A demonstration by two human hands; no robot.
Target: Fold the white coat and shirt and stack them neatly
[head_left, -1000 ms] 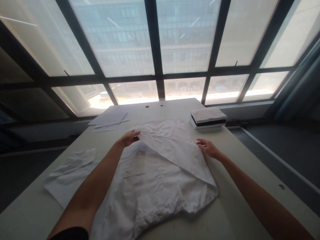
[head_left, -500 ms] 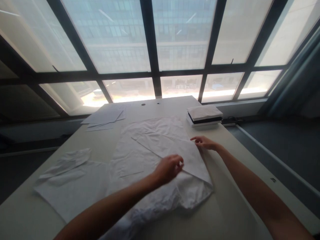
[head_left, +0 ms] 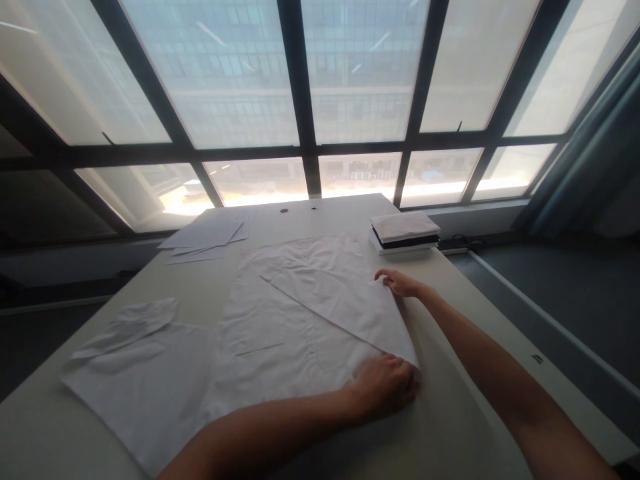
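My left hand point(head_left: 385, 381): curled at the white shirt's point(head_left: 300, 313) near right corner | my right hand point(head_left: 399, 281): fingers bent at its right edge | pinching: can't tell for either | shirt: spread on counter point(head_left: 193, 283) | beyond: papers point(head_left: 203, 235) left, folded stack point(head_left: 405, 228) right

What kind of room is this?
Probably an office or workroom, though I can't be sure. There's a big white table with loose papers on it, and a wall of tall, dark-framed windows.
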